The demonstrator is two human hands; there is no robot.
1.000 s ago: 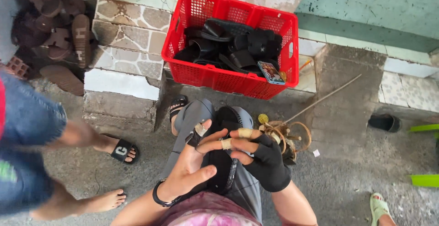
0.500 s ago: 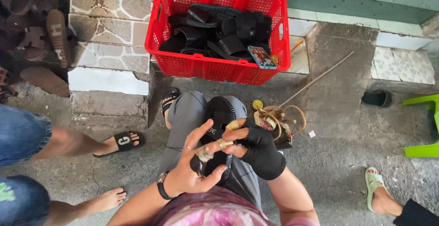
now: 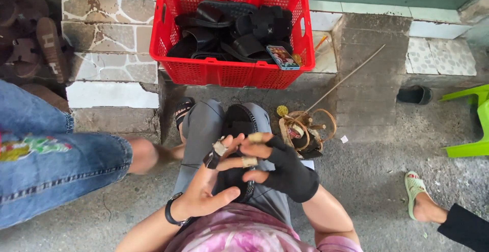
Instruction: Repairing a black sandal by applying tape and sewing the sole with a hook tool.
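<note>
Working low in the frame, we have both hands on a black sandal [image 3: 235, 129] laid along our lap. Our left hand [image 3: 206, 193] cups it from below, palm up, fingers curled loosely around the sole with taped fingertips showing. Our right hand [image 3: 277, 168], in a black fingerless glove, presses down from above, its grip closed over the strap area; whether it pinches a needle or thread we cannot tell.

Just right of our knee sits a tangle of cord loops and tools [image 3: 307, 132] on the concrete floor [image 3: 367, 180]. At left, another person's jeans leg [image 3: 56, 165] stands close by, and a foot in a green sandal [image 3: 416, 193] shows at lower right.

Upper centre, a red plastic basket [image 3: 232, 73] holds more black sandals, with a phone [image 3: 283, 57] lying on its right rim.

Risk, as we judge it: the sandal could slide off the lap if the lower hand loosens, and that phone looks easy to knock.
</note>
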